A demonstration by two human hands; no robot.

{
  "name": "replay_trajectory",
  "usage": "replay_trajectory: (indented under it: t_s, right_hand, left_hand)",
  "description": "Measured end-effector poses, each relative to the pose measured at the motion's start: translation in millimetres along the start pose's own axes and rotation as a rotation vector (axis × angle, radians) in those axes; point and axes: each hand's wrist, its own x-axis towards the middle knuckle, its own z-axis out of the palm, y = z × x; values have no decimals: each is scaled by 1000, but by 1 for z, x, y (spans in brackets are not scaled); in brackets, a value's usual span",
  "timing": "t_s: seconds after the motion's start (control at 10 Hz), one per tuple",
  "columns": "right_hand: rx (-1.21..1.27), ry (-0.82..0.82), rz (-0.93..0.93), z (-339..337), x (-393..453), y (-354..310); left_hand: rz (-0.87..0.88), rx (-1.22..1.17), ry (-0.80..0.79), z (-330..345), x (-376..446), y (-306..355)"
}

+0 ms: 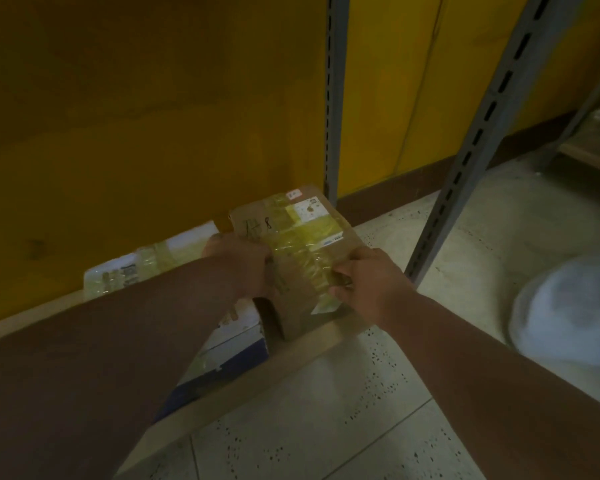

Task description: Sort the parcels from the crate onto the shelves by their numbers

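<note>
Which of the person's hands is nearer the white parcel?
Left. The left hand grips the brown parcel beside the white parcel; the right hand grips its far side.

- cardboard parcel (293, 251): brown box, wrapped in yellowish clear tape, handwritten mark ending in "8" on top, white label near its far corner; sits at the right end of the shelf board (35, 317), tilted.
- white parcel (146, 266): taped, labelled, lying just left of the cardboard one, partly hidden.

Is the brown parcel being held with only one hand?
No, both hands grip it: the left hand and the right hand hold opposite sides of the parcel.
</note>
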Motion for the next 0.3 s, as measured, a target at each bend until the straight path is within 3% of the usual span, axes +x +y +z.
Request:
replay_trajectory:
  t_s: [0.2,0.3]
  right_hand:
    - [17,30,-3,-3,-3,-2]
    - [61,200,-26,-12,-15,-8]
  left_hand:
    - [-22,-1,22,-5,-4,3]
    - [-1,-186,206,-1,-24,5]
